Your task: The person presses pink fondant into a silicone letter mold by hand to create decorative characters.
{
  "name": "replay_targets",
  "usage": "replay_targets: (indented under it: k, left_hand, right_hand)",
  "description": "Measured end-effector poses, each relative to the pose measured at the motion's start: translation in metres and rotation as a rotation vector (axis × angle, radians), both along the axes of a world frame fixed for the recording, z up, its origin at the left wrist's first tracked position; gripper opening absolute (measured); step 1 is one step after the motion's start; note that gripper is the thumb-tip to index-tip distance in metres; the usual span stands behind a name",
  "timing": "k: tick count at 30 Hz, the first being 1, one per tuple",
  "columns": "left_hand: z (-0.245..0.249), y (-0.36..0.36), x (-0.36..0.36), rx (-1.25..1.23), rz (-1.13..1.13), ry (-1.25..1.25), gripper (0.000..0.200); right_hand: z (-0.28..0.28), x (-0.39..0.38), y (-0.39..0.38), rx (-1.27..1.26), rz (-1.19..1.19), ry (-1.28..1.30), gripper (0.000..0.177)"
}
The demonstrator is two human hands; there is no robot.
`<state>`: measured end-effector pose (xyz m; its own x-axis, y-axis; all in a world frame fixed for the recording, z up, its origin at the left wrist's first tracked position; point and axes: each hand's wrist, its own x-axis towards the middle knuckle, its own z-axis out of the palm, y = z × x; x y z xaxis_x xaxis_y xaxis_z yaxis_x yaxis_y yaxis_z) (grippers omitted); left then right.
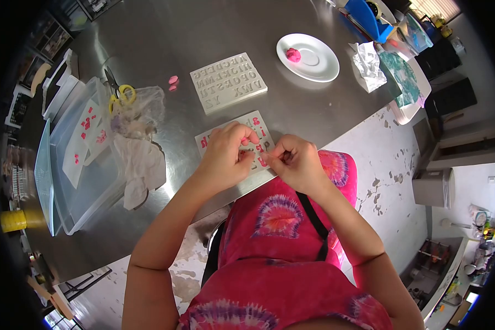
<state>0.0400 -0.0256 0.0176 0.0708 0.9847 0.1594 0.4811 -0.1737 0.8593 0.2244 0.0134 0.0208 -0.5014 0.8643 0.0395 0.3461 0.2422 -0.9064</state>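
Note:
A pale mold [206, 136] with pink-filled letters lies near the table's front edge, partly hidden under my hands. My left hand [228, 154] is over its middle, fingers curled round a small pink piece [246, 141]. Over the mold's right edge, my right hand [294, 159] has thumb and fingertips pinched together; what they hold is too small to name. Just behind sits a second pale mold [228, 82] with unfilled alphabet letters. A white plate [320, 58] farther back holds a pink lump [293, 55].
Two small pink pieces [173, 82] lie left of the molds. Farther left are yellow-handled scissors [127, 94], a plastic bag [146, 107], crumpled tissue [143, 165] and a clear tray [102, 190] with pink bits on paper. Crumpled paper [368, 67] lies at the right, near a blue holder [368, 21].

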Motion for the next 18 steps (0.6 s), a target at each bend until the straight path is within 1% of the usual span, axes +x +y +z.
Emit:
replay_targets:
  k: [1,2,4,6,8,10,11,13,14,16,17,18]
  left_hand:
    - [0.0005,0.0,0.0004,0.001,0.005,-0.003,0.02]
    - [0.0013,-0.0004,0.0012,0.034,0.005,0.017,0.02]
    - [0.0007,-0.0015,0.003,0.064,0.008,0.036,0.021]
    - [0.0011,-0.0004,0.003,0.132,0.022,0.113,0.022]
    - [0.0018,-0.0005,0.0024,0.126,0.021,0.122,0.023]
    - [0.0013,-0.0008,0.0028,0.115,0.024,0.126,0.023]
    - [0.0009,-0.0006,0.0038,0.135,0.026,0.137,0.024]
    - [-0.0011,-0.0001,0.0057,0.15,0.025,0.144,0.024]
    - [-0.0025,0.0002,0.0064,0.132,0.044,0.1,0.025]
    - [-0.0027,0.0006,0.0076,0.115,0.062,0.058,0.026]
    - [-0.0016,0.0012,0.0087,0.113,0.08,0.079,0.026]
    - [-0.0002,0.0019,0.0094,0.112,0.097,0.1,0.027]
  right_hand:
    - [0.002,-0.0016,-0.0011,0.086,0.019,0.002,0.017]
    - [0.0019,-0.0029,-0.0027,0.086,0.024,-0.001,0.017]
    - [0.0013,-0.0041,-0.0062,0.313,0.036,-0.043,0.012]
    - [0.0021,-0.0045,-0.006,0.293,0.039,-0.028,0.013]
    - [0.0018,-0.003,-0.0032,0.276,0.04,-0.013,0.013]
    - [-0.0003,0.0011,0.0002,-0.178,-0.006,0.072,0.016]
    - [0.0006,0.0005,-0.0012,-0.181,-0.005,0.07,0.016]
    - [0.0061,-0.0027,-0.005,-0.02,-0.015,0.009,0.016]
    - [0.0053,-0.0027,-0.0061,-0.023,-0.017,0.008,0.016]
    - [0.0034,-0.0031,-0.0071,0.281,0.055,-0.025,0.015]
    - [0.0033,-0.0035,-0.0065,0.281,0.051,-0.022,0.015]
    - [0.0035,-0.004,-0.0053,0.382,0.098,-0.015,0.015]
